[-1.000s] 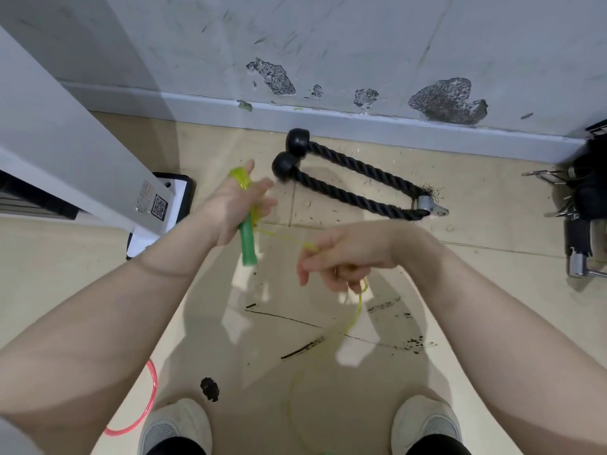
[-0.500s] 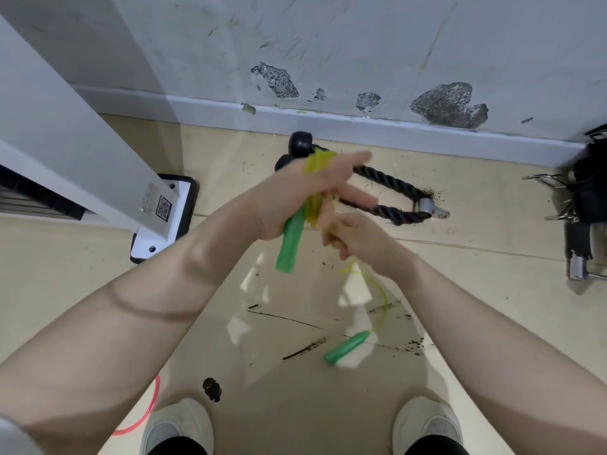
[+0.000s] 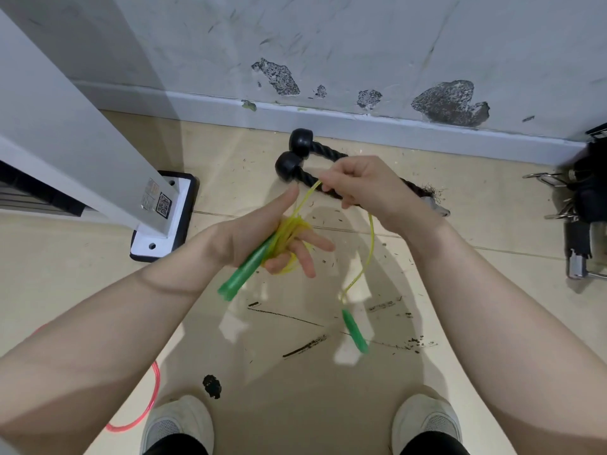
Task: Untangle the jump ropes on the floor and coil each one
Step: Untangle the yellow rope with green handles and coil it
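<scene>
Left hand: the left hand (image 3: 259, 234) clamps one green plastic handle (image 3: 244, 272) and the wound loops of the thin yellow jump rope (image 3: 289, 238), thumb up.
Right hand: the right hand (image 3: 368, 185) pinches the cord, feeding.
Loose end: second green handle (image 3: 354, 331) dangles above the floor (image 3: 328, 405).
Risk: spread fingers could let loops slip and re-tangle.
Waiting: pink rope (image 3: 144, 412), floor's left edge.

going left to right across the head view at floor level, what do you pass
white post base → pink rope → green handle held in the left hand → dangling green handle hanging below the right hand → metal clips
</scene>
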Demonstrator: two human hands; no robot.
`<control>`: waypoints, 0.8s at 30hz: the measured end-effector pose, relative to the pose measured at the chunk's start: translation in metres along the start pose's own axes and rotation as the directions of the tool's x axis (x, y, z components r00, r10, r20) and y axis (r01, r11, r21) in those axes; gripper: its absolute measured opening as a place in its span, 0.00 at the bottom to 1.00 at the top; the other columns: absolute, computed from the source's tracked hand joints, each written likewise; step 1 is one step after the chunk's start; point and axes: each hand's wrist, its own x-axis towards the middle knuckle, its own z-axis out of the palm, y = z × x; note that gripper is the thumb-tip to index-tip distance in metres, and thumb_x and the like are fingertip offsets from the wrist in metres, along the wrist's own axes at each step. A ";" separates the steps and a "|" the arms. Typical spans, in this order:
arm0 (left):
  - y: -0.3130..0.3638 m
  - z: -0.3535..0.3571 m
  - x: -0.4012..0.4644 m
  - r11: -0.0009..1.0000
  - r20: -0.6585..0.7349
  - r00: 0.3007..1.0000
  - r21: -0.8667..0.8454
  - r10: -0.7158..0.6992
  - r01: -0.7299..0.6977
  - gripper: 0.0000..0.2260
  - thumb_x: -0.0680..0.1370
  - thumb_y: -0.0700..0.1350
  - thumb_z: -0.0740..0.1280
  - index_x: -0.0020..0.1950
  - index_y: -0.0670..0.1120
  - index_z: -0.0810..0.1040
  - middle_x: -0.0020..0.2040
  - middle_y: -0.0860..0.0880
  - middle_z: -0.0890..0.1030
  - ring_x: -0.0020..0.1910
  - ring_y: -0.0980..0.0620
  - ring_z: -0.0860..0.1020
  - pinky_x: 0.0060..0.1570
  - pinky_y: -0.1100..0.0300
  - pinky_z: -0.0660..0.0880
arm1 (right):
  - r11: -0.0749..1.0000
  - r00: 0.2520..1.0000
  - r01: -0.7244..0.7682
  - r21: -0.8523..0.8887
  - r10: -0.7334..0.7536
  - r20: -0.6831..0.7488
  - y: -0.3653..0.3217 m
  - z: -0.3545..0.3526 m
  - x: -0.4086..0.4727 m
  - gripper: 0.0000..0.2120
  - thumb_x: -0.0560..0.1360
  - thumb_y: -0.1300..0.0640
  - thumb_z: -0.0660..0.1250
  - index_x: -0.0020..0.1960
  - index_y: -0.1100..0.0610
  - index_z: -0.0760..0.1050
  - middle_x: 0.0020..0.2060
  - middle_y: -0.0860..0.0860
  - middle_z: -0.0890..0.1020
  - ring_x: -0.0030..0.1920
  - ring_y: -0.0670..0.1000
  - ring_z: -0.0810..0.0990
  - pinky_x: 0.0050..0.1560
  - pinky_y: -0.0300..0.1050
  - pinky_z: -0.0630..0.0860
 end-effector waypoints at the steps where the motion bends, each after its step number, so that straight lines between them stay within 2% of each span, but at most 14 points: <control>1: 0.008 0.003 -0.001 0.995 0.118 0.991 -0.075 0.068 -0.060 0.40 0.71 0.72 0.49 0.58 0.41 0.79 0.38 0.41 0.84 0.16 0.56 0.66 0.23 0.65 0.62 | 0.998 1.000 -0.025 0.057 0.024 0.016 0.008 0.001 -0.001 0.11 0.76 0.54 0.66 0.37 0.58 0.76 0.24 0.43 0.71 0.27 0.43 0.68 0.37 0.43 0.70; 3: 0.023 0.008 -0.005 0.957 0.255 0.937 -0.228 0.238 -0.180 0.31 0.68 0.66 0.65 0.57 0.42 0.81 0.40 0.42 0.85 0.15 0.58 0.68 0.23 0.70 0.66 | 0.991 0.988 -0.091 0.093 0.078 0.136 0.019 0.006 -0.006 0.15 0.75 0.49 0.65 0.43 0.62 0.76 0.30 0.56 0.75 0.33 0.48 0.71 0.39 0.50 0.73; 4: 0.029 0.011 -0.007 0.924 0.236 0.918 -0.294 0.317 -0.244 0.26 0.68 0.61 0.69 0.57 0.43 0.81 0.41 0.42 0.85 0.16 0.58 0.69 0.24 0.70 0.68 | 0.991 0.977 -0.111 0.073 0.095 0.190 0.023 0.010 -0.008 0.16 0.76 0.47 0.64 0.45 0.61 0.77 0.33 0.61 0.75 0.35 0.51 0.71 0.41 0.51 0.75; 5: 0.035 0.013 -0.007 0.886 0.154 0.911 -0.340 0.382 -0.314 0.21 0.69 0.55 0.69 0.58 0.45 0.80 0.43 0.42 0.85 0.18 0.57 0.71 0.25 0.68 0.71 | 0.991 0.968 -0.121 0.052 0.106 0.229 0.024 0.015 -0.011 0.14 0.78 0.48 0.61 0.45 0.58 0.78 0.33 0.59 0.74 0.34 0.50 0.71 0.41 0.50 0.75; 7: 0.042 0.015 -0.004 0.824 -0.164 0.889 -0.332 0.428 -0.458 0.11 0.76 0.46 0.64 0.58 0.47 0.78 0.48 0.44 0.84 0.26 0.57 0.76 0.31 0.65 0.75 | 0.984 0.934 -0.176 -0.008 0.170 0.313 0.020 0.024 -0.015 0.15 0.81 0.50 0.55 0.43 0.55 0.77 0.29 0.51 0.71 0.29 0.48 0.68 0.38 0.45 0.75; 9: 0.038 0.007 0.003 0.811 -0.472 0.790 -0.230 0.391 -0.538 0.08 0.81 0.45 0.60 0.58 0.48 0.74 0.52 0.46 0.83 0.37 0.56 0.82 0.40 0.66 0.78 | 0.961 0.843 -0.227 -0.158 0.275 0.463 0.011 0.028 -0.018 0.13 0.81 0.52 0.55 0.49 0.56 0.76 0.29 0.50 0.72 0.26 0.48 0.67 0.34 0.42 0.75; 11: 0.025 -0.007 0.009 0.859 -0.620 0.700 -0.078 0.355 -0.506 0.07 0.81 0.43 0.59 0.58 0.48 0.72 0.50 0.48 0.82 0.40 0.56 0.82 0.44 0.64 0.77 | 0.947 0.744 -0.197 -0.253 0.313 0.590 -0.003 0.025 -0.021 0.09 0.80 0.56 0.58 0.55 0.55 0.75 0.28 0.51 0.73 0.23 0.47 0.68 0.32 0.41 0.75; 12: 0.017 -0.013 0.008 0.904 -0.632 0.695 0.021 0.343 -0.427 0.05 0.81 0.43 0.60 0.56 0.48 0.73 0.47 0.50 0.82 0.37 0.57 0.81 0.43 0.63 0.76 | 0.961 0.732 -0.164 -0.223 0.270 0.626 -0.011 0.021 -0.021 0.07 0.80 0.59 0.59 0.54 0.55 0.75 0.27 0.49 0.73 0.22 0.45 0.67 0.31 0.40 0.75; 14: 0.004 -0.018 0.005 0.967 -0.551 0.795 0.158 0.253 -0.198 0.07 0.81 0.47 0.60 0.51 0.46 0.75 0.39 0.52 0.82 0.28 0.57 0.76 0.36 0.62 0.71 | 0.993 0.823 -0.091 -0.079 0.120 0.556 -0.026 0.010 -0.020 0.06 0.78 0.62 0.61 0.46 0.57 0.76 0.24 0.45 0.71 0.21 0.42 0.66 0.28 0.36 0.71; 16: -0.002 -0.013 0.000 0.988 -0.356 0.931 0.147 0.086 -0.035 0.22 0.78 0.59 0.56 0.54 0.42 0.76 0.34 0.51 0.80 0.22 0.56 0.69 0.29 0.62 0.66 | 0.998 0.963 -0.027 0.064 0.009 0.268 -0.033 -0.004 -0.013 0.07 0.76 0.61 0.64 0.39 0.57 0.76 0.23 0.45 0.69 0.22 0.42 0.64 0.28 0.35 0.67; 18: 0.001 -0.005 -0.004 0.998 -0.060 0.997 0.040 0.051 -0.049 0.38 0.72 0.69 0.48 0.57 0.39 0.78 0.27 0.49 0.76 0.19 0.55 0.65 0.27 0.62 0.63 | 0.988 0.999 0.034 0.153 -0.030 -0.033 -0.028 -0.012 -0.004 0.10 0.77 0.58 0.64 0.37 0.58 0.75 0.21 0.44 0.65 0.22 0.43 0.62 0.30 0.36 0.68; 21: 0.017 0.008 -0.003 0.968 0.263 0.933 -0.103 0.247 -0.227 0.41 0.68 0.74 0.53 0.54 0.39 0.81 0.21 0.52 0.72 0.17 0.57 0.63 0.23 0.67 0.65 | 0.994 0.977 0.011 0.107 0.013 -0.214 -0.010 0.000 0.000 0.13 0.78 0.57 0.63 0.34 0.54 0.75 0.18 0.41 0.69 0.22 0.40 0.66 0.28 0.32 0.68; 23: 0.028 0.014 -0.001 0.916 0.311 0.861 -0.164 0.401 -0.367 0.30 0.70 0.66 0.62 0.54 0.42 0.82 0.21 0.55 0.73 0.17 0.61 0.64 0.23 0.69 0.65 | 0.997 0.991 -0.076 -0.031 0.072 -0.116 0.007 0.018 -0.004 0.16 0.77 0.61 0.62 0.31 0.53 0.72 0.22 0.43 0.72 0.23 0.39 0.69 0.24 0.29 0.65; 24: 0.031 0.016 0.001 0.888 0.264 0.848 -0.174 0.459 -0.427 0.23 0.72 0.60 0.65 0.54 0.43 0.82 0.22 0.55 0.73 0.18 0.61 0.64 0.23 0.69 0.64 | 0.982 0.990 -0.141 -0.125 0.140 -0.019 0.013 0.026 -0.007 0.16 0.78 0.62 0.60 0.31 0.54 0.71 0.25 0.45 0.72 0.24 0.41 0.69 0.23 0.29 0.65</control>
